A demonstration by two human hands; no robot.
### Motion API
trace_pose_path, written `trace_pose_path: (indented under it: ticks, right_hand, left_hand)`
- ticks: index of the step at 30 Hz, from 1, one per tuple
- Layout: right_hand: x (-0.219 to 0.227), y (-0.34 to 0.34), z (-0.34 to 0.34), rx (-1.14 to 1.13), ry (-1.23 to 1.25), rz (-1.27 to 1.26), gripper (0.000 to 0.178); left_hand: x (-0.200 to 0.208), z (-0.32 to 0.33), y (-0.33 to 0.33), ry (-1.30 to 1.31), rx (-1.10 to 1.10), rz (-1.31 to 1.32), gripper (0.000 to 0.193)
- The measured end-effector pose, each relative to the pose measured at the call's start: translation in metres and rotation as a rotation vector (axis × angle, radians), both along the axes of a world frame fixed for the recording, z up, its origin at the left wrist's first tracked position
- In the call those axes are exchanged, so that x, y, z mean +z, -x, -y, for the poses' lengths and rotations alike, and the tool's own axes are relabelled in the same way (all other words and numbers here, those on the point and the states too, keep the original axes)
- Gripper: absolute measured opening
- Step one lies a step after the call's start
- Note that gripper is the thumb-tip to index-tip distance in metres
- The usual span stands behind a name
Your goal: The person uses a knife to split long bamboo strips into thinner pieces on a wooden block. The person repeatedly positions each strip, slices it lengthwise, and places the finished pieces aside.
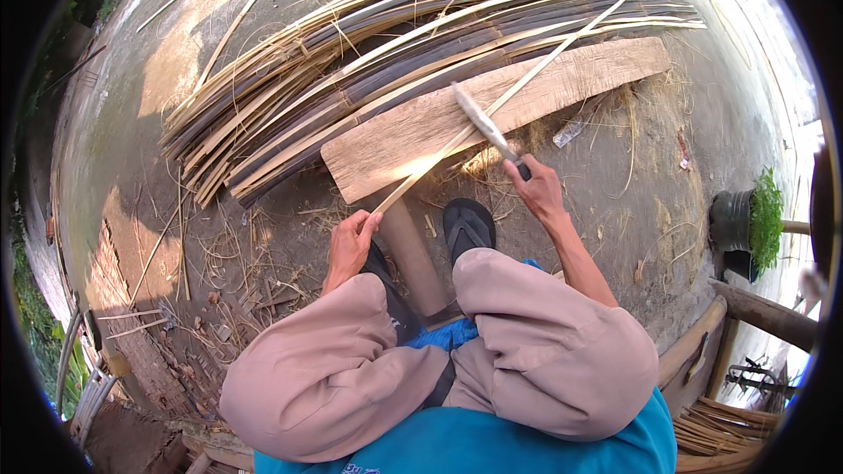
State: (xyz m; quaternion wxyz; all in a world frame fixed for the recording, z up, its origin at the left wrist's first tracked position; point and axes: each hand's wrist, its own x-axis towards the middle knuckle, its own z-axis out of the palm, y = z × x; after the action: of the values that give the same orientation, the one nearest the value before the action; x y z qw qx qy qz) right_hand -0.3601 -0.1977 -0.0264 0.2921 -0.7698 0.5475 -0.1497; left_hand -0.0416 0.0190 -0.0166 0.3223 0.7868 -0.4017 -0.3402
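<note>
A long, pale bamboo strip runs slantwise from my left hand up across a wooden board to the far right. My left hand is closed, pinching the strip's near end just above my left knee. In my right hand is a knife, gripped by its dark handle. Its blade points up and to the left and crosses the strip over the board. Whether the edge bites into the strip, I cannot tell.
Beyond the board lies a big pile of split bamboo strips. Shavings litter the ground at left. A wooden post stands between my sandalled feet. A potted green plant and a wooden rail are at right.
</note>
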Motion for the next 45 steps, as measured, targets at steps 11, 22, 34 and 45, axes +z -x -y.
trace_pose_path:
  ticks: [11,22,34,45]
  right_hand:
    - [0.011,-0.043,-0.090,0.369,-0.138,-0.034,0.053]
    - [0.005,0.023,0.002,-0.104,-0.157,0.121,0.050]
    - [-0.001,0.026,0.049,-0.360,-0.115,0.293,0.056]
    - [-0.009,0.021,0.037,-0.284,-0.119,0.158,0.061]
  left_hand:
    - [-0.022,0.001,-0.021,-0.154,0.177,-1.020,0.039]
    - [-0.019,0.002,-0.028,-0.192,0.239,-1.201,0.035]
    - [-0.023,0.010,-0.042,-0.270,0.269,-1.366,0.035]
    - [-0.014,0.012,-0.018,0.002,0.019,-0.398,0.049]
